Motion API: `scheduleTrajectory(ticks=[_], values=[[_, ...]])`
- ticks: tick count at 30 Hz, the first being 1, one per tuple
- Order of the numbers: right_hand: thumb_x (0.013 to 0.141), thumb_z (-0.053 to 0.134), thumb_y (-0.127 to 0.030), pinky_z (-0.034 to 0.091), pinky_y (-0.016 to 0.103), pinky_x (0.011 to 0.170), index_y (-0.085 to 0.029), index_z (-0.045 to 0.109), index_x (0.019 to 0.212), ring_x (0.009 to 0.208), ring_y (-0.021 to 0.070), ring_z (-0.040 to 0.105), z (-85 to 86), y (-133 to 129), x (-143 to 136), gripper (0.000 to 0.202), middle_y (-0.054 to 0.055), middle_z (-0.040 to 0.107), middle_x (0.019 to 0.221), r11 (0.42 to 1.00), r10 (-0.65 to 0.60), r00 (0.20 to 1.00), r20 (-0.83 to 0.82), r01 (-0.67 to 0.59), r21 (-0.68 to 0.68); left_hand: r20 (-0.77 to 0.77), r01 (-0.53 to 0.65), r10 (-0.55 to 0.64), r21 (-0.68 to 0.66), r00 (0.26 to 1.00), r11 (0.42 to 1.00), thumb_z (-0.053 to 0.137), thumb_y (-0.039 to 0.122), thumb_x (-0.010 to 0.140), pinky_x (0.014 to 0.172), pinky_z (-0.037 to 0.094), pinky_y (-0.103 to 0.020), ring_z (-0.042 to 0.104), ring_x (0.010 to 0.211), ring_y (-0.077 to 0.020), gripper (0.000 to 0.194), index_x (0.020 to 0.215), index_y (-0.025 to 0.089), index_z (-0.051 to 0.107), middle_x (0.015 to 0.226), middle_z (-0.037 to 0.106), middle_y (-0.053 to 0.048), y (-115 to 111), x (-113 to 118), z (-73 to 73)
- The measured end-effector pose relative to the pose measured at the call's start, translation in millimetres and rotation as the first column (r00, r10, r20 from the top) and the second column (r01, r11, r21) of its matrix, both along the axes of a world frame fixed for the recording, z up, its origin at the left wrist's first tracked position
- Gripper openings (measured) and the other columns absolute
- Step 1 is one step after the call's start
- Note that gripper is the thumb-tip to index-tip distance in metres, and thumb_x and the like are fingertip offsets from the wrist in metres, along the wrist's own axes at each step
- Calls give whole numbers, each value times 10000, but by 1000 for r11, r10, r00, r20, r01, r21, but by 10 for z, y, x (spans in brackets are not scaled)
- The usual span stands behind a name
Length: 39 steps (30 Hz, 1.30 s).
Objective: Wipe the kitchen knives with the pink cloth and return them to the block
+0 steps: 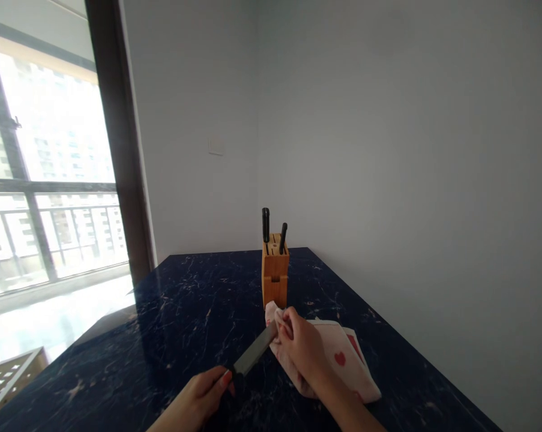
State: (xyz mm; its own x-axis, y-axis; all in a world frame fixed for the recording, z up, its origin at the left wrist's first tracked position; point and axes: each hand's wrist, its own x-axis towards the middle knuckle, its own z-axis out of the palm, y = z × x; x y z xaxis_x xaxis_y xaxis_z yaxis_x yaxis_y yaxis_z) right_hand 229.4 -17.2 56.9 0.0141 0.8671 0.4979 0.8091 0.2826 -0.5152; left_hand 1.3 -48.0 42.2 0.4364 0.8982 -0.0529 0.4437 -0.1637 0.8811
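Note:
A knife (255, 353) points up and to the right, away from me, over the dark table. My left hand (204, 393) is wrapped round its black handle. Near the blade's tip, my right hand (301, 344) pinches a fold of a pale pink cloth (329, 348) against the metal. The rest of the cloth, printed with red hearts, spreads to the right under my right wrist. Just beyond the cloth stands a wooden knife block (275, 267) holding two black-handled knives. The tip of the blade is hidden by the cloth and fingers.
The dark blue marbled table (198, 300) reaches back to the grey walls, with its right edge along one wall. At the lower left is a crate-like object (14, 378) with square holes. A window (50, 138) lies beyond a dark frame on the left.

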Motion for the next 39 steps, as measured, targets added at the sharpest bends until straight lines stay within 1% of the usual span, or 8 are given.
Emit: scheduleTrajectory(ticks=[4,9,15,21,26,28,34,39], values=[[765,454,-143,328,217,588,-222,501,876,677,140,571,-18,-63,-156,144,0,613,760,995,99,991,90,-100,6,56,-20,22,-35,998,999,292,681,769,385,124,-221,208,407,-69,604,801,139,557,443,236,108,10,-5,-44],[814,402,-162,342,224,608,-211,501,851,724,149,572,1,-41,-108,117,24,616,800,1000,-7,999,44,6,8,43,-20,20,-7,999,1000,306,659,782,399,140,-218,233,428,-71,592,802,131,574,461,257,99,-14,2,3],[724,499,-116,346,218,670,-223,509,821,745,140,561,8,-207,-331,145,-10,618,802,968,249,962,113,-251,9,16,-23,24,-13,1000,1000,310,650,788,402,150,-214,239,435,-71,573,793,138,566,479,269,95,-6,-11,-5],[770,455,-133,328,230,613,-197,493,805,697,154,560,21,-172,-308,83,16,604,749,999,39,993,114,-39,1,-62,25,-23,29,998,999,277,628,813,413,171,-212,250,456,-79,567,811,142,567,500,256,90,-8,-12,52],[744,484,-126,325,236,658,-212,490,814,718,144,546,17,-272,-416,112,-7,607,774,952,294,936,194,-305,25,-109,47,-42,48,993,998,272,639,805,428,215,-205,284,471,-86,578,805,142,568,506,284,85,-42,6,162],[758,477,-136,315,262,691,-214,493,802,721,155,544,27,-264,-403,90,-7,609,760,967,233,948,216,-250,54,-133,57,-47,68,990,996,269,635,808,438,229,-201,298,489,-88,574,809,148,573,522,301,79,-54,8,184],[827,434,-247,295,263,599,-209,477,784,649,166,563,48,36,29,72,11,622,720,985,-173,982,73,173,9,-165,57,-38,110,986,992,247,609,830,453,236,-195,302,513,-93,561,817,158,580,548,310,70,-66,-10,161],[781,458,-198,307,268,649,-209,475,770,658,156,553,36,-11,-39,23,-3,613,710,998,-65,993,100,65,5,-160,56,-36,122,987,991,256,565,852,458,240,-195,313,513,-91,534,817,151,591,553,330,67,-52,-27,99]])
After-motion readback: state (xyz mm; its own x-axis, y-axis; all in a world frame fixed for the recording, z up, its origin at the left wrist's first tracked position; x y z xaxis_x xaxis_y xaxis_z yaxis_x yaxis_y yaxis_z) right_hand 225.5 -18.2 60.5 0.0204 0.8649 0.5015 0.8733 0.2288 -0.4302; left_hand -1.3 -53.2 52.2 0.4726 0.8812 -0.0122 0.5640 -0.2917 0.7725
